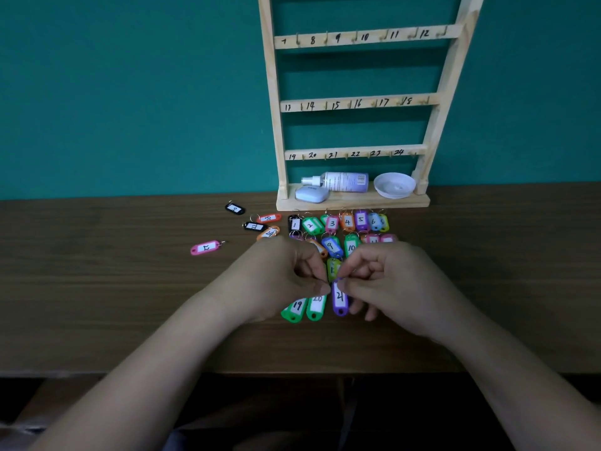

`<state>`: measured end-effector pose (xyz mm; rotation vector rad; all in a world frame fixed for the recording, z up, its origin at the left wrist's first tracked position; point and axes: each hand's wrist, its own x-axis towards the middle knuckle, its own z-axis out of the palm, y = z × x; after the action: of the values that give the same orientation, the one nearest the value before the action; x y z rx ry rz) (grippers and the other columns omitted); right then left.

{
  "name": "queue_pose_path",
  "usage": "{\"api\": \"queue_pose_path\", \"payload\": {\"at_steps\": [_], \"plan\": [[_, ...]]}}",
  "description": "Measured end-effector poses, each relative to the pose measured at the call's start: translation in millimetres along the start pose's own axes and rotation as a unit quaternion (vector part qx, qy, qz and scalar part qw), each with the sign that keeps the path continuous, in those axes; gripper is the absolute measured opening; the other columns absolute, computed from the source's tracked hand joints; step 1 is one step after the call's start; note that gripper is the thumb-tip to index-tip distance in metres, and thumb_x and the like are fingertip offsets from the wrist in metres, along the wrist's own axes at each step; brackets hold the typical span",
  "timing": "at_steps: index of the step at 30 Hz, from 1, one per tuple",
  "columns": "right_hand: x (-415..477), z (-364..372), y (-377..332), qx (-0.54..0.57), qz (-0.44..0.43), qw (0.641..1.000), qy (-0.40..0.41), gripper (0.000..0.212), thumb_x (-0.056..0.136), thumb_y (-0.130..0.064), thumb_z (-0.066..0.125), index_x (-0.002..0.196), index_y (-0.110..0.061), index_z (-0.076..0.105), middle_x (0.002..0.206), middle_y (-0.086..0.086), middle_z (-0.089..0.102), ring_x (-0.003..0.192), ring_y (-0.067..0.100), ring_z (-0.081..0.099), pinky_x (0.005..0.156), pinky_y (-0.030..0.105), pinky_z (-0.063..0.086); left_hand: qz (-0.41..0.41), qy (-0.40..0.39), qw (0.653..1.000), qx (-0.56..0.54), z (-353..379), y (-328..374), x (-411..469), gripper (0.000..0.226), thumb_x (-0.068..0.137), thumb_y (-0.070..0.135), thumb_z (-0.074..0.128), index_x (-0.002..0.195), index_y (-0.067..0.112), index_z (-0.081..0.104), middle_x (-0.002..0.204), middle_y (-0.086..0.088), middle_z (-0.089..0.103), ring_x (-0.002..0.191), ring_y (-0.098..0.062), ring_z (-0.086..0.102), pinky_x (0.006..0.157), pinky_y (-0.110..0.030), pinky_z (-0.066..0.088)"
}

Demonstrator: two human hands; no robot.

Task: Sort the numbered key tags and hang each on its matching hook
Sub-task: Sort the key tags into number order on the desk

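A purple tag numbered 21 (340, 299) lies at the end of a front row beside green tags 19 (295, 308) and 20 (316, 304). My left hand (279, 275) and my right hand (387, 278) both pinch its top end between fingertips. Rows of sorted tags lie beyond: 1 (294, 223) through 6 (374, 221), then 9 (331, 246) and 10 (351, 247). My hands hide several tags. Loose tags lie to the left, among them a pink one (205, 247) and a black one (234, 208). The wooden hook rack (356, 102) shows bare hooks numbered 7 to 24.
On the rack's base lie a spray bottle (338, 181), a pale blue case (311, 193) and a white bowl (394, 184). The brown table (97, 288) ends at a front edge near my forearms. A teal wall stands behind.
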<state>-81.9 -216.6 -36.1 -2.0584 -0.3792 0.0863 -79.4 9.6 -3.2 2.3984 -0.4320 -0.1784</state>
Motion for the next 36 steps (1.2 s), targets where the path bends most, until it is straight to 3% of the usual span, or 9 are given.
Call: {"api": "queue_pose_path", "payload": {"at_steps": [5,14,17,23,25,30,33,36], "plan": [[0.0,0.8,-1.2,-0.014,0.008,1.0,-0.004,0.017,0.096,-0.01,0.077,0.087,-0.024,0.075,0.075,0.0,0.078,0.062,0.019,0.078,0.05,0.031,0.059,-0.007,-0.013,0.999,0.031,1.0,-3.2,3.4,0.016,0.083,0.036,0.09,0.087,0.026,0.077,0.085,0.008,0.076,0.08,-0.006,0.068,0.07,-0.021,0.05],[-2.2,2.2,-5.7,-0.079,0.013,0.997,0.019,0.011,0.094,-0.023,0.08,0.088,-0.029,0.074,0.077,-0.008,0.076,0.055,0.014,0.074,0.046,0.028,0.055,0.014,0.001,0.997,0.077,2.6,-7.7,4.9,0.02,0.083,0.033,0.09,0.087,0.025,0.072,0.085,0.008,0.073,0.081,-0.005,0.066,0.075,-0.029,0.054],[-2.4,-0.2,-5.7,-0.111,-0.011,0.993,0.034,0.012,0.095,-0.027,0.08,0.087,-0.034,0.074,0.078,-0.015,0.075,0.055,0.007,0.072,0.054,0.026,0.054,0.021,0.019,0.998,0.064,-2.4,-11.0,5.6,0.019,0.082,0.032,0.09,0.085,0.026,0.072,0.084,0.01,0.073,0.077,-0.003,0.065,0.064,-0.016,0.047],[1.1,-5.1,-3.5,-0.119,-0.062,0.985,0.112,0.012,0.096,-0.028,0.077,0.089,-0.038,0.075,0.079,-0.014,0.074,0.075,0.005,0.072,0.073,0.037,0.062,-0.008,0.098,0.994,0.04,-30.2,-32.3,11.3,0.015,0.087,0.039,0.085,0.085,0.032,0.073,0.081,0.015,0.072,0.077,-0.001,0.065,0.064,-0.013,0.046],[2.2,-5.0,-1.8,-0.114,-0.072,0.983,0.127,0.009,0.097,-0.029,0.074,0.093,-0.038,0.075,0.08,-0.013,0.074,0.076,0.003,0.073,0.074,0.036,0.062,-0.022,0.118,0.992,0.046,-41.4,-45.4,13.6,0.013,0.088,0.04,0.083,0.085,0.032,0.074,0.082,0.017,0.073,0.079,0.001,0.065,0.064,-0.011,0.043],[5.4,-2.4,3.3,-0.105,-0.099,0.978,0.153,0.009,0.098,-0.03,0.074,0.096,-0.038,0.076,0.086,-0.02,0.073,0.07,0.004,0.072,0.064,0.03,0.06,-0.071,0.164,0.983,0.035,-71.1,-84.4,12.3,0.008,0.091,0.033,0.08,0.087,0.038,0.076,0.084,0.02,0.075,0.083,0.0,0.068,0.078,-0.03,0.052],[8.0,0.1,5.9,-0.094,-0.102,0.976,0.166,0.01,0.097,-0.033,0.073,0.106,-0.035,0.076,0.095,-0.023,0.069,0.077,0.007,0.07,0.065,0.037,0.062,-0.098,0.198,0.974,0.052,-82.6,-99.8,10.5,0.016,0.091,0.028,0.077,0.086,0.042,0.075,0.084,0.02,0.075,0.086,-0.003,0.069,0.079,-0.03,0.054],[10.3,2.8,7.7,-0.08,-0.108,0.976,0.173,0.015,0.096,-0.033,0.072,0.111,-0.034,0.075,0.095,-0.023,0.069,0.083,0.005,0.069,0.068,0.03,0.056,-0.134,0.19,0.969,0.086,-89.4,-111.1,8.8,0.009,0.091,0.028,0.078,0.085,0.035,0.076,0.088,0.016,0.076,0.09,-0.006,0.069,0.083,-0.032,0.055]]}}
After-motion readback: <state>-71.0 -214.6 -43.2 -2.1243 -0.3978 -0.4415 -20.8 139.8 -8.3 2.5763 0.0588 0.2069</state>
